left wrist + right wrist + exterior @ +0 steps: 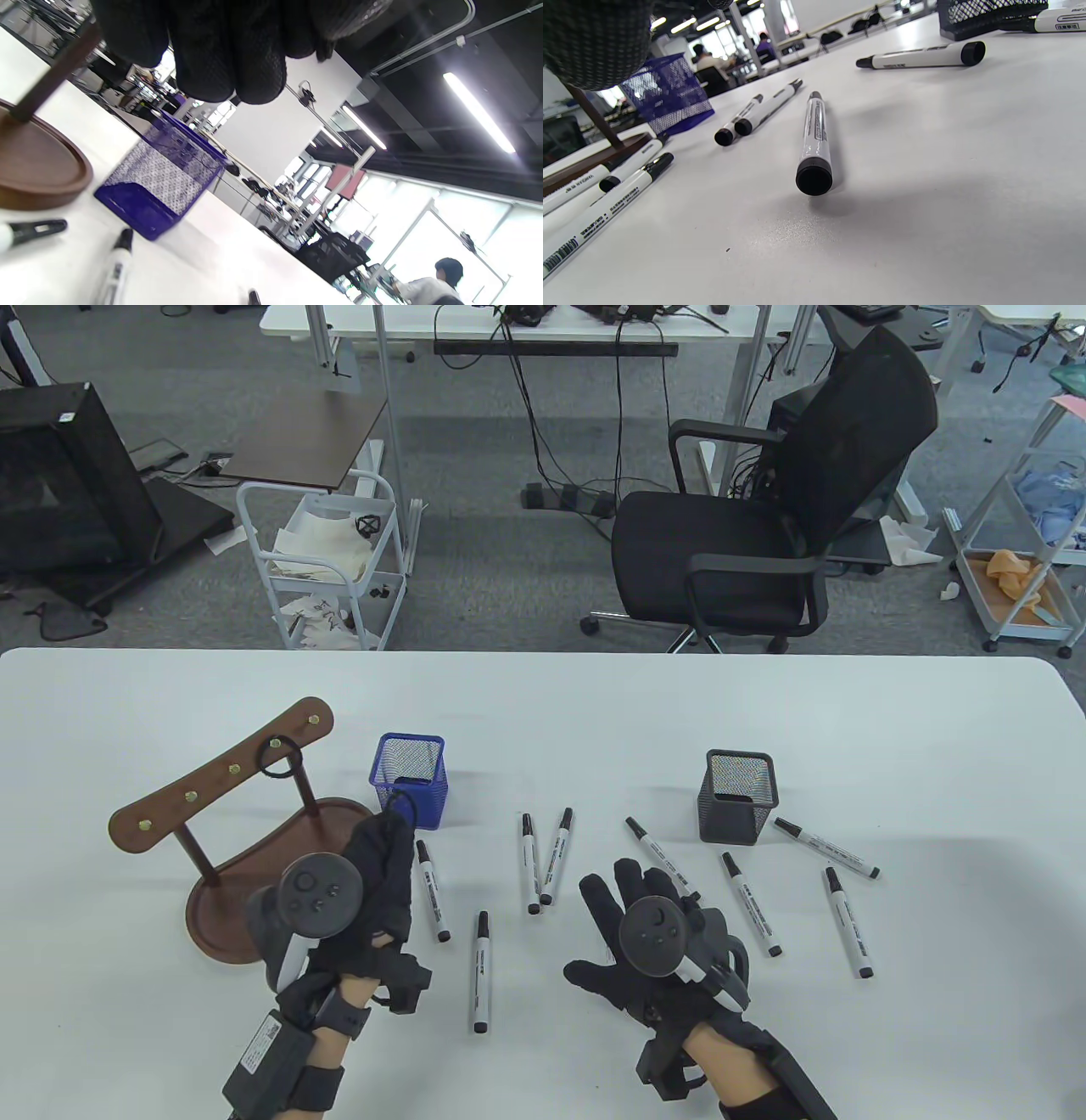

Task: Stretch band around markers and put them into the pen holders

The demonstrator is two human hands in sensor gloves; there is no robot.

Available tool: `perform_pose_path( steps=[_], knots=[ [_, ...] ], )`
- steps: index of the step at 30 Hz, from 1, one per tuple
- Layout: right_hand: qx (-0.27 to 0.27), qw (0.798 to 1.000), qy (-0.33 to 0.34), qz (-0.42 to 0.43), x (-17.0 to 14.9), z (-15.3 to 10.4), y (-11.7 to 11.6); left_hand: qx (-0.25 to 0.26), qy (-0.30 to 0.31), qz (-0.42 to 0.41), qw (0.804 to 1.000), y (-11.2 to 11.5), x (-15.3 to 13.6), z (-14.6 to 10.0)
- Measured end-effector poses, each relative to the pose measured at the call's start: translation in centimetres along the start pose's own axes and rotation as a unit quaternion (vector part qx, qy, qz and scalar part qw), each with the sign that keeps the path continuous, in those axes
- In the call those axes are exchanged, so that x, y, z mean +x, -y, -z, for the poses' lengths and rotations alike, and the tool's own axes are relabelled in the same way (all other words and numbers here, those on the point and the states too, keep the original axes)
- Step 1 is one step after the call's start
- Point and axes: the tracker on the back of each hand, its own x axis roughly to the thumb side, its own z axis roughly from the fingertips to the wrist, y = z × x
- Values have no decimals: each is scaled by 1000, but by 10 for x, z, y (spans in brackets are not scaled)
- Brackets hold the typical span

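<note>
Several white markers with black caps lie loose on the white table (848,712): two (431,891) by my left hand, a pair (543,861) in the middle, others (751,903) on the right. A blue mesh holder (409,779) (161,178) and a black mesh holder (738,796) stand behind them. My left hand (390,827) is raised before the blue holder, fingers (229,63) bunched, pinching a thin black band (405,808). My right hand (624,886) is spread flat low over the table, partly covering one marker (657,853), holding nothing. The right wrist view shows a marker (814,140) end-on.
A wooden peg rack on an oval tray (229,899) stands at the left, with another black band (280,755) hanging from a peg. Beyond the far table edge are an office chair (764,526) and a white trolley (318,568).
</note>
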Motion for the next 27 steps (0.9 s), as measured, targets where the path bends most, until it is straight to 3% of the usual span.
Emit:
perform_pose_path(
  steps=[11, 18, 22, 27],
  knots=[
    [-35, 999, -11, 37, -5, -1, 13, -131, 54, -52, 989, 55, 39, -7],
    [-6, 985, 13, 170, -13, 4, 15, -212, 93, -62, 971, 80, 50, -8],
    [25, 965, 32, 258, -16, 11, 11, -243, 106, -67, 962, 92, 52, -10],
    [41, 958, 31, 283, -17, 16, 7, -275, 119, -80, 951, 99, 50, -10]
  ],
)
